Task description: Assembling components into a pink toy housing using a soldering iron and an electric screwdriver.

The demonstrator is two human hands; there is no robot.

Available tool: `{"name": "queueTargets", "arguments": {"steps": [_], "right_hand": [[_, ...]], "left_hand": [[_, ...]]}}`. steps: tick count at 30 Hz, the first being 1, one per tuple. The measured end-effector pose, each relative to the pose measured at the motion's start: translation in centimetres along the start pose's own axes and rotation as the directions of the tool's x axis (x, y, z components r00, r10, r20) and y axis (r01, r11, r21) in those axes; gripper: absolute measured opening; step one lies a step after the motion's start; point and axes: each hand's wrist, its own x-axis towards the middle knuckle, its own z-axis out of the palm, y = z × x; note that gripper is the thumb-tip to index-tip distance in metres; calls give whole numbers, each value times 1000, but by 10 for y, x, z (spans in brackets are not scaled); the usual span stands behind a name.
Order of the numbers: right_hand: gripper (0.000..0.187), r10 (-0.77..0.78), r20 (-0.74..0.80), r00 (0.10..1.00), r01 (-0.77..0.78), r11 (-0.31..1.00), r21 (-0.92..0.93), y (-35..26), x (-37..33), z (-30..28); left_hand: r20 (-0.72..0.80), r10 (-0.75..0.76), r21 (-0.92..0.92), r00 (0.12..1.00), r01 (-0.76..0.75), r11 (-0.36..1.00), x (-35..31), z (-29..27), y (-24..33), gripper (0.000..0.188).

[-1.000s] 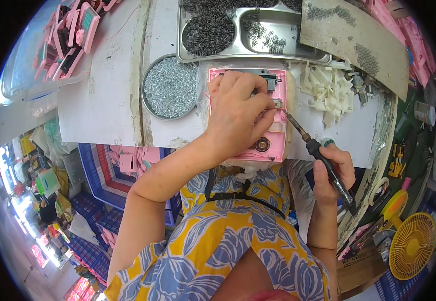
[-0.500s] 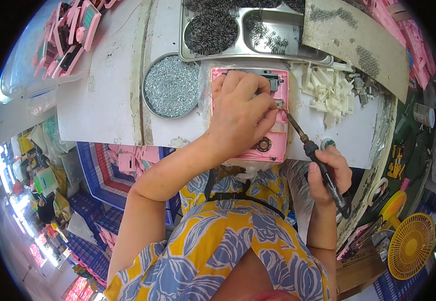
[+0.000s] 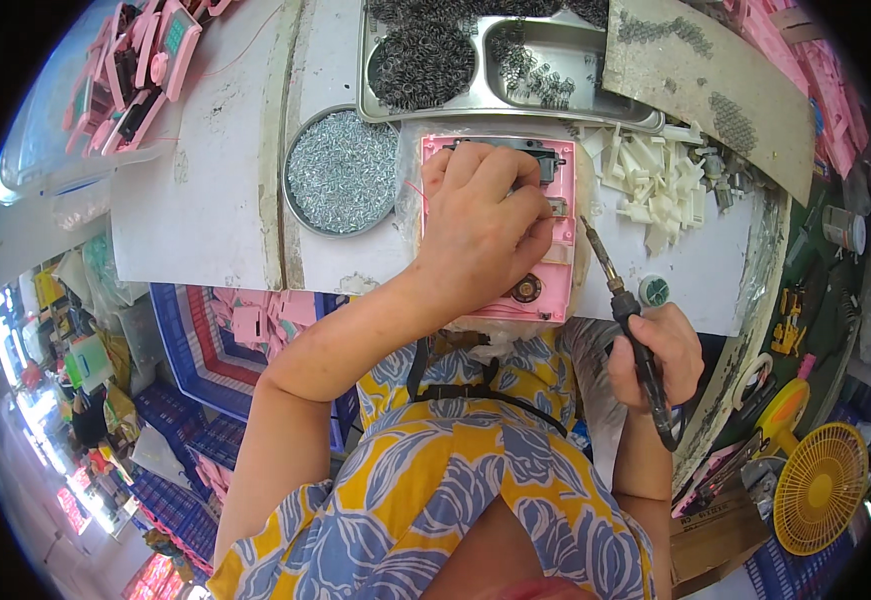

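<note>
A pink plastic housing (image 3: 545,302) lies on clear plastic film in front of me. My left hand (image 3: 483,225) is over its left and middle part, fingers bent and drawn together; whatever is between the fingertips is hidden. Inside the housing, a black mechanism (image 3: 548,163) sits at the far end and a dark round part (image 3: 526,289) near the close end. A short red wire (image 3: 414,188) sticks out left of the hand. My right hand (image 3: 667,350) grips a soldering iron (image 3: 623,303) by its dark handle. Its tip points up and left, just off the housing's right edge.
A round tin (image 3: 288,172) of small metal screws stands to the left. Beyond the housing is a steel tray (image 3: 500,105) with dark springs. White plastic parts (image 3: 660,190) are heaped on the right, near a small green-topped round object (image 3: 654,290). A yellow fan (image 3: 820,490) stands lower right.
The soldering iron's tip has drawn back from inside the housing to outside its right edge, and my right hand has shifted slightly down. My left hand stays nearly still.
</note>
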Motion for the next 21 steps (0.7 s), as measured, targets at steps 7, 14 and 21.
{"name": "queueTargets", "arguments": {"steps": [7, 14, 21], "right_hand": [[23, 39, -39, 998, -39, 999, 11, -2, 1, -5], [21, 50, -70, 996, -49, 999, 12, 0, 3, -6], [20, 50, -56, 997, -50, 999, 1, 0, 7, -7]], "left_hand": [[21, -9, -1, 1000, 9, 1000, 1, -1, 1, 13], [19, 2, 13, 1000, -2, 1000, 0, -1, 1, 13], [9, 9, 4, 1000, -9, 1000, 1, -3, 2, 14]]}}
